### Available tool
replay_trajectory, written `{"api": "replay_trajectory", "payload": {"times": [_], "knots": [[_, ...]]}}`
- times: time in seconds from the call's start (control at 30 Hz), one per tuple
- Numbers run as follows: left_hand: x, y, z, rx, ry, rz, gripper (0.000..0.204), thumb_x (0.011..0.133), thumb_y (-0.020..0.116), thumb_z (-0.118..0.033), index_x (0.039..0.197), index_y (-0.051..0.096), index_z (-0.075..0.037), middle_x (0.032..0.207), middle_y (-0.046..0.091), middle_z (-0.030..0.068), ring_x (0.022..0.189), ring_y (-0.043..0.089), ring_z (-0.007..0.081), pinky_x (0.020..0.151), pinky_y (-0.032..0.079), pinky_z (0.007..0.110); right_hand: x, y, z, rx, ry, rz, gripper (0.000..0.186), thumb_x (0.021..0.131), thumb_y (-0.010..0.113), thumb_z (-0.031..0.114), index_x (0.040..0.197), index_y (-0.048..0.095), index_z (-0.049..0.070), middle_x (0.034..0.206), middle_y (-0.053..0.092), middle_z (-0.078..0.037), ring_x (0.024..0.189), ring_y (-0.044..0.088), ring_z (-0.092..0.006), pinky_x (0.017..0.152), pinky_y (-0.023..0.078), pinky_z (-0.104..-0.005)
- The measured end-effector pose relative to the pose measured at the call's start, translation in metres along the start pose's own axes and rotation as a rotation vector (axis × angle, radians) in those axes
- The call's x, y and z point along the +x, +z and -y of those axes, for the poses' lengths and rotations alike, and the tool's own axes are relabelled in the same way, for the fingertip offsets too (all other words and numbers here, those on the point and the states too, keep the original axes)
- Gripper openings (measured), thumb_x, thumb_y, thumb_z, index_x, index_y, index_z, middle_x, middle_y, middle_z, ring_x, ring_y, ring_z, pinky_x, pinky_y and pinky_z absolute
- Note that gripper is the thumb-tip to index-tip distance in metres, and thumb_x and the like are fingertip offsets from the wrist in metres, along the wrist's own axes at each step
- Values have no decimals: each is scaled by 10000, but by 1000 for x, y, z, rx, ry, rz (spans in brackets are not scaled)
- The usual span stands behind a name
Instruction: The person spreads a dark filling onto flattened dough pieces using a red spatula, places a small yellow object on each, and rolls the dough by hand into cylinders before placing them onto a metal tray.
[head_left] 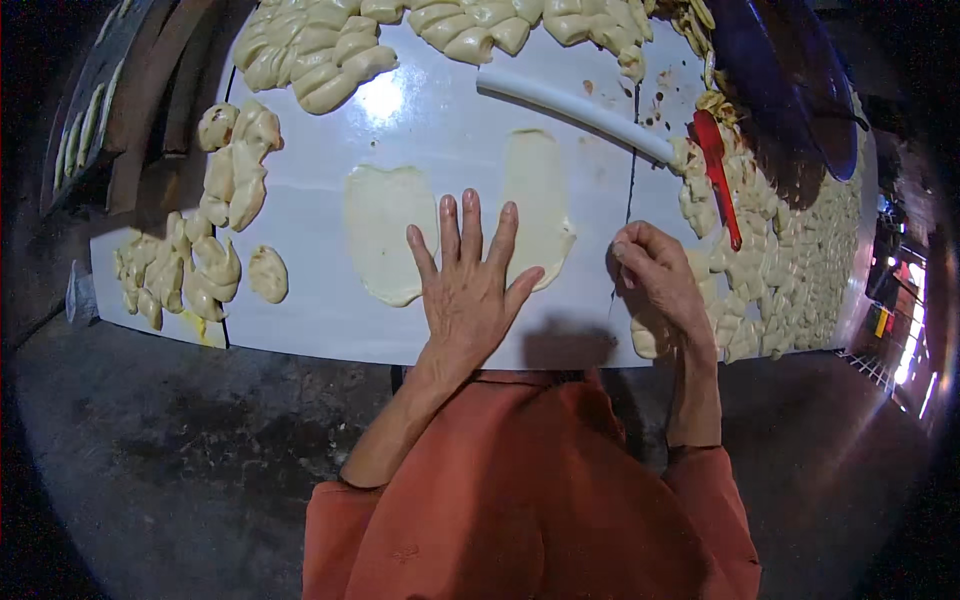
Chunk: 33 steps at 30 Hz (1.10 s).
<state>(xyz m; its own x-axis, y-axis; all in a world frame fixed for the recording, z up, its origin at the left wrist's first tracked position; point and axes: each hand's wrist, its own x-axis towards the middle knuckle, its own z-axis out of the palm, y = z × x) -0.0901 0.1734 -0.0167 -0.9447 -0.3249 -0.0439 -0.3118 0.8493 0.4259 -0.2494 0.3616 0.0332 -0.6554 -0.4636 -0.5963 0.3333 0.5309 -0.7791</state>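
Observation:
My left hand point(467, 265) lies flat with its fingers spread, palm down at the near middle of the white table. On its left is a thin flattened sheet of pale dough point(385, 235), its edge partly under my little finger. A second, narrower dough sheet point(537, 185) stretches out to the right of my fingertips, near my thumb. Farther right, my right hand point(660, 270) is curled in a pinch, thumb against fingers, close to the near dough pieces. Whether anything small is between those fingers cannot be seen.
A white tube point(575, 115) lies slanted across the back right of the table point(310, 200). Beside it are a red knife-like tool point(717, 175), many dough pieces point(790, 270) and a large blue basin point(790, 80). More dough lumps point(310, 50) line the back and left.

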Motion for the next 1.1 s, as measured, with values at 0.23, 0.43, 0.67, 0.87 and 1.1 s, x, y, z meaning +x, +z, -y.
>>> {"api": "replay_trajectory", "payload": {"times": [0.23,0.43,0.67,0.87,1.1], "knots": [[0,-1,-1,19,1,-13,766,972,586,-543,1599,364,-162,1644,248,288,1529,189,498,1162,64,750,-22,-16,13,184,17,-18,117,987,622,147,960,609,34,698,520,40,588,455,-50,530,368,-221],[1,-2,-2,86,4,-14,734,983,585,-541,1582,403,-158,1651,258,260,1532,203,471,1172,64,738,-56,-47,7,118,67,-14,132,998,635,178,978,619,49,762,559,39,630,467,-36,550,373,-216],[5,-13,-11,87,56,59,722,999,562,-539,1576,409,-132,1672,213,247,1549,119,486,1168,35,741,-149,-101,-40,-194,56,-63,147,894,669,75,1013,694,-7,922,710,-39,815,656,-141,729,537,-315],[10,-3,1,124,211,34,767,941,670,-528,1582,414,-193,1682,209,235,1539,160,497,1173,53,734,-220,-136,-177,-172,543,-218,180,902,652,131,1019,686,-1,857,651,-46,768,614,-156,700,503,-336],[14,-16,6,239,227,71,821,935,656,-579,1575,406,-128,1664,223,258,1542,147,492,1136,99,775,-295,-97,-475,-369,965,-554,445,897,699,244,1288,643,38,1186,708,-142,1044,678,-266,882,552,-446]]}}
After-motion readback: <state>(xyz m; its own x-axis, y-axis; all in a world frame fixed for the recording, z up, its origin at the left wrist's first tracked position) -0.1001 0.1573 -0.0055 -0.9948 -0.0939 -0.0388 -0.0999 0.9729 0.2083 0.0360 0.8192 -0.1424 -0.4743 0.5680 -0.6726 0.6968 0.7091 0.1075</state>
